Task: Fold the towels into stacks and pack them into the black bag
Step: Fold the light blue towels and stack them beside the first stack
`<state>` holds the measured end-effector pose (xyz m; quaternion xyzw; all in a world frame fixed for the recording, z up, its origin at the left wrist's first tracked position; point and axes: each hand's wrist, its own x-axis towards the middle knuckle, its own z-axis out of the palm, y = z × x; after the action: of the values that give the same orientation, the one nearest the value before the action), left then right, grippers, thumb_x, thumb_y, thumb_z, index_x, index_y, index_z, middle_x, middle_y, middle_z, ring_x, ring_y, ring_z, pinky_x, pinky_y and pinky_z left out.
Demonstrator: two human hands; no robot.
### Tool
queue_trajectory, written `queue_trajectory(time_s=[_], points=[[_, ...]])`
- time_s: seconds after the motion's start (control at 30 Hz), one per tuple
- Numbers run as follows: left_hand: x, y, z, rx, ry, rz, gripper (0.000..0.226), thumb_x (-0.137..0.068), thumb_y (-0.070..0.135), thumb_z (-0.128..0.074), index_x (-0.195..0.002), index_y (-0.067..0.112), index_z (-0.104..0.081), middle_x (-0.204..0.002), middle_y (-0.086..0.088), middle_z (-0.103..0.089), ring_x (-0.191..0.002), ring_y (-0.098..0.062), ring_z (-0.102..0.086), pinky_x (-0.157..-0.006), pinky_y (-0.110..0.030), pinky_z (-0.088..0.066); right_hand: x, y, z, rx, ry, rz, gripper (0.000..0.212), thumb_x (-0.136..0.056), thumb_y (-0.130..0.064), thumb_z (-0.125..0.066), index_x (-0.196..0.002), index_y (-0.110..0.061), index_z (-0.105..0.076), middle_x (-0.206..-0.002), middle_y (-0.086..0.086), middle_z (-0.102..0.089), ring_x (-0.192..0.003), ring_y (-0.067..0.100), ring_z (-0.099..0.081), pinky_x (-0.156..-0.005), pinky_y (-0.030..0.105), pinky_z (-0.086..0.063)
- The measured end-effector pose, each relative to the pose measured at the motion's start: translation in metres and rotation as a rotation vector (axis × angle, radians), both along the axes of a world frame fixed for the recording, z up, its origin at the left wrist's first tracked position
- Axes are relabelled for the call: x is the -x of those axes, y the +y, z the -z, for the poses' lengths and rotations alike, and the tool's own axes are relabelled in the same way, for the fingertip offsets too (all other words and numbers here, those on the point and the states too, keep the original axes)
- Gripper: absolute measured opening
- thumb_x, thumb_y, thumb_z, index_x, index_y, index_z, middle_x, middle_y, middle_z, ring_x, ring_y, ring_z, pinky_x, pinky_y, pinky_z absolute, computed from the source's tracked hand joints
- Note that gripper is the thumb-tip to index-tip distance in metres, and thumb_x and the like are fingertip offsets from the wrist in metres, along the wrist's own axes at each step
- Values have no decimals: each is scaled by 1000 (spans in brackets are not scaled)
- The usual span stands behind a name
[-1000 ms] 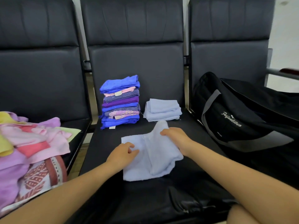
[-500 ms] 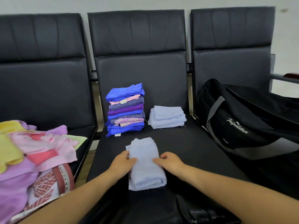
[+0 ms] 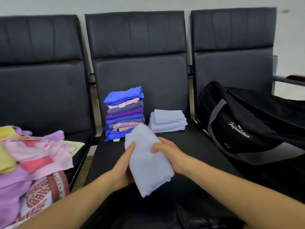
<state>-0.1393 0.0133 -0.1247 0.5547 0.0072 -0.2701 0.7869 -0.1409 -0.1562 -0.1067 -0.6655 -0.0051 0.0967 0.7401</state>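
Note:
A folded pale blue towel (image 3: pixel 147 159) is lifted above the middle seat, held between both hands. My left hand (image 3: pixel 123 164) grips its left side with the thumb on top. My right hand (image 3: pixel 170 153) grips its right edge. Behind it stands a tall stack of folded blue, purple and pink towels (image 3: pixel 124 113). To the right of that stack lies a short stack of pale blue towels (image 3: pixel 167 120). The black bag (image 3: pixel 244 128) with white lettering lies on the right seat.
A loose heap of pink, yellow and lilac towels (image 3: pixel 33 156) covers the left seat. The three black seats (image 3: pixel 194 146) have tall backrests and gaps between them. A metal armrest (image 3: pixel 287 80) juts out at the far right.
The towel was folded over into a narrow bundle on the seat, then both hands picked it up. It is now off the seat and nearer the two stacks.

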Motion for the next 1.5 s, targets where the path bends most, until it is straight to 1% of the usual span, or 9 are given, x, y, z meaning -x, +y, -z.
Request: queue_trajectory(time_s=[0.2, 0.4, 0.57, 0.8, 0.97, 1.13, 1.23, 1.33, 1.5], points=[[-22, -18, -37, 94, 100, -259, 44, -89, 39, -60, -126, 17, -60, -109, -14, -70, -94, -28, -66, -70, -39, -49, -7, -16, -12, -99, 79, -35, 58, -72, -22, -68, -125, -1, -57, -121, 20, -64, -114, 35, -61, -100, 43, -45], [-62, -45, -84, 117, -136, -434, 46, -90, 33, -60, -130, 10, -53, -104, -7, -63, -85, -21, -63, -73, -35, -53, -6, -20, -11, -405, 171, -93, 51, -86, -35, -66, -130, -11, -58, -122, 9, -67, -110, 23, -64, -85, 34, -52], [-89, -80, -83, 115, -291, -529, 35, -93, 25, -59, -125, 14, -54, -115, -7, -62, -87, -15, -62, -68, -30, -50, -21, -37, -15, -642, 152, 28, 32, -88, -15, -61, -118, -7, -63, -108, 10, -71, -97, 23, -67, -79, 34, -52], [-146, -102, -67, -147, -538, -454, 39, -87, 14, -64, -125, 17, -55, -119, -2, -65, -107, -20, -62, -94, -43, -52, -112, -90, -34, -111, -196, 698, 42, -84, -3, -59, -125, -4, -52, -106, 7, -65, -101, 25, -62, -78, 31, -54], [-189, -106, -56, -386, -408, -416, 33, -89, 32, -65, -114, 14, -55, -109, -5, -61, -93, -23, -61, -83, -40, -57, -177, -115, -51, 239, -279, 663, 66, -89, -11, -60, -147, -12, -30, -136, 4, -48, -119, 21, -51, -96, 31, -45], [-199, -105, -26, -776, -343, -200, 46, -93, 47, -52, -118, 9, -52, -107, -12, -59, -88, -27, -62, -72, -37, -56, -203, -129, -20, 853, -32, 511, 55, -90, -31, -61, -134, -4, -44, -131, 11, -54, -116, 29, -55, -80, 28, -41], [-197, -103, -24, -868, -417, -210, 58, -92, 53, -49, -124, 5, -52, -115, -14, -59, -100, -32, -64, -87, -42, -55, -193, -128, -9, 901, -61, 657, 67, -90, -40, -60, -140, -4, -35, -138, 17, -43, -124, 34, -45, -83, 33, -40], [-178, -90, -31, -848, -316, -170, 64, -95, 56, -41, -132, 4, -44, -116, -15, -56, -97, -30, -63, -78, -38, -57, -171, -121, -16, 1035, -452, 786, 57, -91, -32, -60, -139, -9, -41, -135, 14, -43, -127, 29, -38, -94, 36, -40], [-129, -27, -47, -875, -359, -184, 58, -98, 53, -37, -130, 6, -49, -112, -10, -60, -85, -24, -63, -70, -31, -53, -121, -65, -30, 819, -586, 577, 26, -90, -19, -58, -116, -16, -58, -94, -7, -52, -96, 15, -53, -81, 25, -40]])
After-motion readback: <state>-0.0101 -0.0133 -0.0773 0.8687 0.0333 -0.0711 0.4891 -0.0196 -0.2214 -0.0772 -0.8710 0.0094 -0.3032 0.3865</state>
